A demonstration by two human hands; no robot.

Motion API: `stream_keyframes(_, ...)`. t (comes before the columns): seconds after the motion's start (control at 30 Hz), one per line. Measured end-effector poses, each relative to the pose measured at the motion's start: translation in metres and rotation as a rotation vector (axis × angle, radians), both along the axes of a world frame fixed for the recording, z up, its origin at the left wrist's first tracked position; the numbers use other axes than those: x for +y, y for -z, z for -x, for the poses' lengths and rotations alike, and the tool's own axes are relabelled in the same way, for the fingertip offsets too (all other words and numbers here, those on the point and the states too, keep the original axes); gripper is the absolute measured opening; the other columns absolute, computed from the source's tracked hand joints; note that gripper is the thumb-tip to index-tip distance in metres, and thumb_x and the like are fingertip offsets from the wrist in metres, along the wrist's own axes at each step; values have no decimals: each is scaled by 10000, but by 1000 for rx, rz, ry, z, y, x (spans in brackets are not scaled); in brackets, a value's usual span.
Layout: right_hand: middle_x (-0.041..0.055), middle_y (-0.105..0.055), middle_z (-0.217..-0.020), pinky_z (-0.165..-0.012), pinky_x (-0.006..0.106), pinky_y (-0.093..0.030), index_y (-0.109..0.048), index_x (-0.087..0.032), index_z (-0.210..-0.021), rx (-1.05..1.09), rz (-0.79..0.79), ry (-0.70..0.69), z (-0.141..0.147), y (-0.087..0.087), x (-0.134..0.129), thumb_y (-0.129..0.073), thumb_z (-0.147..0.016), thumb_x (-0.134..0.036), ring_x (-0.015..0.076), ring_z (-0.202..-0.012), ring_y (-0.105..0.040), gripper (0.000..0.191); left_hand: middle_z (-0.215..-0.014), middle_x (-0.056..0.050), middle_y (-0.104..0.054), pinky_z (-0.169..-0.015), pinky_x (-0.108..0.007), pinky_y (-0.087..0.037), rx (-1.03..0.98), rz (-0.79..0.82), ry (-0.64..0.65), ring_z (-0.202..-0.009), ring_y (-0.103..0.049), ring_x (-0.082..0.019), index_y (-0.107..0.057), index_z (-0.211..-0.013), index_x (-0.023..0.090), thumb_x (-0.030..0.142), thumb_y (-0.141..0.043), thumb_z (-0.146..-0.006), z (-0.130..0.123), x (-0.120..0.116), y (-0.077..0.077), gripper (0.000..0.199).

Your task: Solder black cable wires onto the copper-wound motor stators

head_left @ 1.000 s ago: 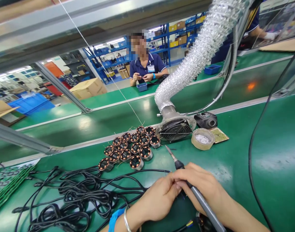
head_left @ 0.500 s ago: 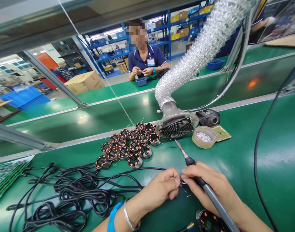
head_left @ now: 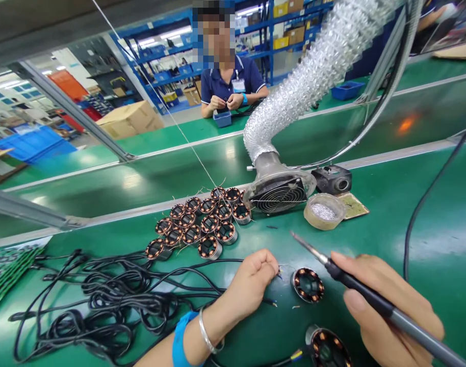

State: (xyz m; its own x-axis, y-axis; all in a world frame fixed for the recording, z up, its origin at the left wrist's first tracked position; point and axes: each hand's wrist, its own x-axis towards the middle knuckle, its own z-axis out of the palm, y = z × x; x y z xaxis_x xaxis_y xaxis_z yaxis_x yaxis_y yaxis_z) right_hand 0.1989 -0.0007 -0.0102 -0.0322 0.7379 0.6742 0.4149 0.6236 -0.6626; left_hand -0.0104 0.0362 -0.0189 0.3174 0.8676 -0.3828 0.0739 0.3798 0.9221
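My right hand point(head_left: 386, 306) is wrapped round a soldering iron point(head_left: 355, 285), its tip pointing up and left over the bench. Pinched in my left hand point(head_left: 256, 278) are thin wires point(head_left: 280, 275), one of them blue; the fingers hide most of them. A fine lead runs from there toward a copper-wound motor stator point(head_left: 308, 285) lying between my hands. Another stator point(head_left: 328, 347) lies nearer to me, beside a black cable end point(head_left: 296, 355) with coloured wires showing.
Several stators point(head_left: 209, 247) stand grouped at the back. Coiled black cables point(head_left: 114, 290) cover the left. A fume extractor point(head_left: 279, 196) with a silver duct, a tub of shiny wire point(head_left: 325, 211) and a black stand point(head_left: 332, 179) are behind. A co-worker point(head_left: 233, 84) sits opposite.
My right hand has moved right with the soldering iron, away from my left hand. The stator between my hands has come into view. My left hand has shifted slightly up and left.
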Motion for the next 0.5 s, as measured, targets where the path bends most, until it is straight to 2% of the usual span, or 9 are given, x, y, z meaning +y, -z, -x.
stream_keyframes(0.1, 36, -667, -858, -564, 283, -468, -678, -207, -1084, -15, 54, 18, -2, -2, -4, -571, -884, -155, 173, -747, -625, 232, -524, 110, -263, -488, -242, -149, 13, -9, 12, -481, -175, -79, -460, -706, 195, 338, -500, -793, 1, 0, 1, 172)
stream_keyframes(0.2, 21, -673, -802, -517, 273, -445, -664, -222, -998, -42, 86, 41, 0, -2, -2, -577, -877, -182, 176, -720, -632, 154, -535, 107, -268, -490, -242, -154, 20, -22, 22, -485, -178, -80, -464, -716, 193, 326, -490, -806, 2, -1, 3, 162)
stream_keyframes(0.5, 0, -679, -794, -550, 271, -460, -652, -221, -958, -42, 123, 2, 5, -5, 2, -562, -876, -183, 155, -667, -632, 127, -537, 106, -268, -496, -243, -167, 3, -32, 33, -490, -183, -84, -457, -716, 195, 324, -486, -812, 2, -1, 5, 163)
